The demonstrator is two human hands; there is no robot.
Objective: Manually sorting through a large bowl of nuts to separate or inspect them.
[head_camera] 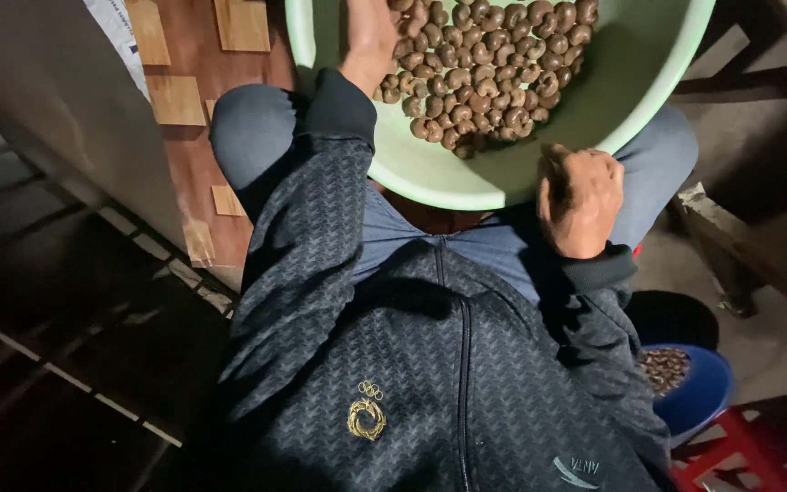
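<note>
I see the left hand (377,32) reaching into the pale green basin (430,173) that rests on the lap, its fingers buried among the brown nuts (489,73) at the pile's near-left edge. Whether those fingers have closed on a nut I cannot tell; the frame's top edge cuts them off. The right hand (580,200) sits outside the basin, just beside its near rim, curled into a fist; something dark shows at the thumb side, too small to identify.

The nuts lie heaped in the basin's far half, directly ahead of the right fist and across the rim. They are kidney-shaped, with long axes pointing every way. The left hand is plainly nearer, already touching them.

Surroundings: a blue bowl (699,392) holding dark fragments stands low to the right, above a red stool (730,451). Wooden frame members (749,241) run to the right. I judge the raised rim the only obstacle between the right hand and the pile.
</note>
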